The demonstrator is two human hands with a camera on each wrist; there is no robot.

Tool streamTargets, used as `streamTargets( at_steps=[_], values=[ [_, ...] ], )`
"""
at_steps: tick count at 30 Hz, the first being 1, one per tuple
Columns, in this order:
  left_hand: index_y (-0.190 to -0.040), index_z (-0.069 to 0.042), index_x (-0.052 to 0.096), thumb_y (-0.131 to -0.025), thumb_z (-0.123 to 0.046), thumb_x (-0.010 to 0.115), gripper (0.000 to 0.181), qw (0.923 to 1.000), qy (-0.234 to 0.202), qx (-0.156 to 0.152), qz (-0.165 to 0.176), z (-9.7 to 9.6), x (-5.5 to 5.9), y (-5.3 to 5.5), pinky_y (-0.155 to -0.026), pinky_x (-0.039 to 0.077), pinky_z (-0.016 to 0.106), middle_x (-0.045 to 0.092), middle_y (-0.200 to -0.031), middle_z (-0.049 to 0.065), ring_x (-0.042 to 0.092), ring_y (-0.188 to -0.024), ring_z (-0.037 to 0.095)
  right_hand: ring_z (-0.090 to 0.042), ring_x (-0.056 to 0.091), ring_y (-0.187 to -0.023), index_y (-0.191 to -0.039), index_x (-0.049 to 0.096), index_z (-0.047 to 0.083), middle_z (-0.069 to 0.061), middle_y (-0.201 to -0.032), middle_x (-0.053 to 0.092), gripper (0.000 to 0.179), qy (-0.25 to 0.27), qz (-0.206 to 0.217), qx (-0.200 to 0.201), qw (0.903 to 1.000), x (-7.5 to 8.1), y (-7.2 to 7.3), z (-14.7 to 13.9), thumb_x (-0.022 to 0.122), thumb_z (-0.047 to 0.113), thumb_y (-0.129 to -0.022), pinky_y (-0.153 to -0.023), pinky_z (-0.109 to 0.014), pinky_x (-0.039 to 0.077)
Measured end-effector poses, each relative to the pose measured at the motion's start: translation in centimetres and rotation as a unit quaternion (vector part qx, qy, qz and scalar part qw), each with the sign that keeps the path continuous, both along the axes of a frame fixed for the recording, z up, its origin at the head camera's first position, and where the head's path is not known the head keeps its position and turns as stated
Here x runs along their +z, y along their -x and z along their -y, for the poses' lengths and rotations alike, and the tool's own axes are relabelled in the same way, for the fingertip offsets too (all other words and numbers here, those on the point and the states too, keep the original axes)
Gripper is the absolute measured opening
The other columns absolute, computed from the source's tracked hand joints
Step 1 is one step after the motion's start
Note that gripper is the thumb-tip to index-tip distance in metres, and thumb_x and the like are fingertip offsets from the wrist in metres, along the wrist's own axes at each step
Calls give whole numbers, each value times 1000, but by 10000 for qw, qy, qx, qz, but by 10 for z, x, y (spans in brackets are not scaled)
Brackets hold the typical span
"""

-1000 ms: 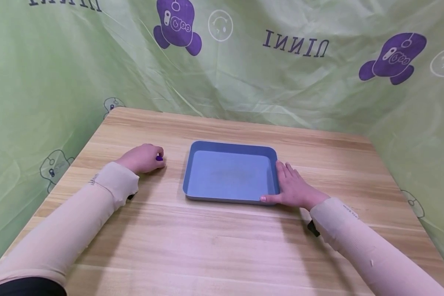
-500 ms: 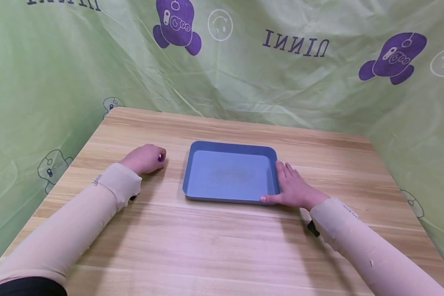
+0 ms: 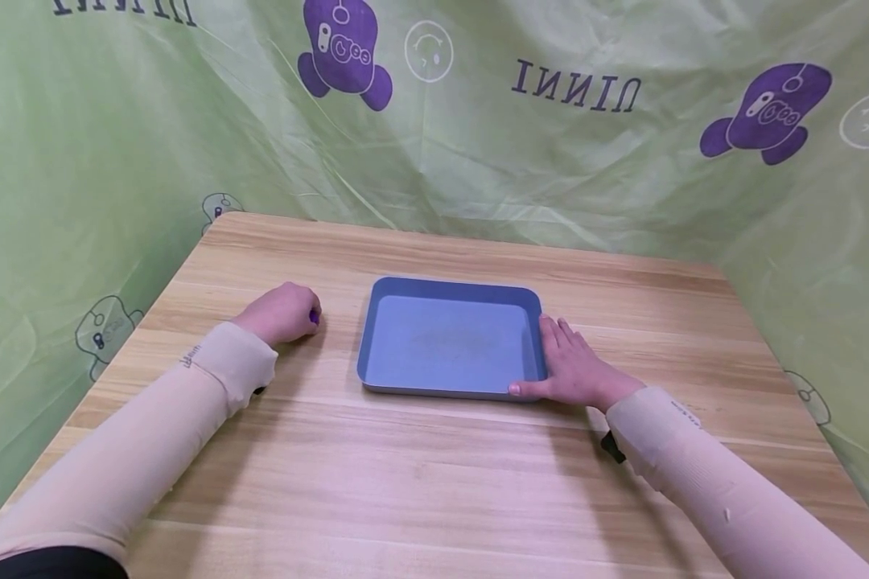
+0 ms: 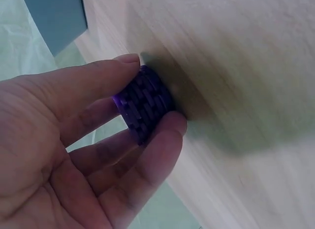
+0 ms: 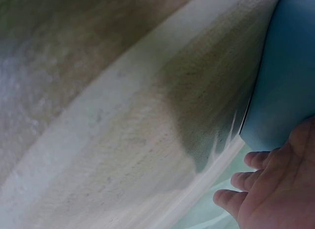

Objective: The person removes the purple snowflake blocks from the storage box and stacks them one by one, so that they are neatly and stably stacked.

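My left hand (image 3: 278,314) is left of the tray, low over the table. In the left wrist view its thumb and fingers pinch a small dark purple piece (image 4: 145,103) by its edges. Rows of raised, brick-like ridges cover the face of this piece; only a sliver of it shows in the head view. A blue rectangular tray (image 3: 449,342) with low walls lies flat on the table, with nothing in it. My right hand (image 3: 579,370) rests against the tray's right side, fingers straight along the wall and thumb at the near right corner.
The wood-grain table (image 3: 420,482) stretches around the tray on all sides. A green curtain (image 3: 463,161) with purple cartoon figures hangs behind the table and along both sides.
My left hand has shifted slightly and its fingers have turned inward, changing how the purple piece shows between them. The tray and my right hand have stayed in place.
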State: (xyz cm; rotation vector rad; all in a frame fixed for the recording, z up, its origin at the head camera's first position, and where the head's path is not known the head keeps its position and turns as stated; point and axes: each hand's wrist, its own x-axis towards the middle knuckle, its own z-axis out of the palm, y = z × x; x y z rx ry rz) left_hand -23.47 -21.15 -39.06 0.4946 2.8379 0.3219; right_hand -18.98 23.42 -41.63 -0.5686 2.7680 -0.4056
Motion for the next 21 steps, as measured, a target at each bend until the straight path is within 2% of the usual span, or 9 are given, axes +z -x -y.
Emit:
streamTargets(
  at_steps=[8, 14, 21],
  values=[
    [-67, -10, 59, -79, 3, 62, 18, 9995, 239, -114, -162, -4, 4, -4, -61, 40, 34, 50, -65, 4, 48, -65, 22, -57, 6, -149, -155, 5, -17, -39, -163, 8, 130, 17, 18, -8, 10000, 1, -1, 0, 74, 66, -84, -120, -65, 8],
    [-64, -11, 56, -79, 3, 64, 22, 9992, 258, -205, -246, -5, 3, -3, -61, 41, 34, 50, -64, 3, 48, -64, 21, -59, 8, -148, -154, 6, -19, -41, -161, 11, 129, 67, -57, 48, 9999, 4, -2, 1, 75, 65, -84, -120, -66, 10],
    [-70, -9, 58, -83, 1, 66, 18, 9988, 295, -319, -231, -4, 1, 0, -65, 45, 38, 53, -68, 5, 51, -69, 23, -57, 6, -149, -155, 5, -18, -39, -162, 9, 130, 36, -15, 23, 10000, 2, -1, 0, 73, 67, -84, -121, -65, 8]
  ],
)
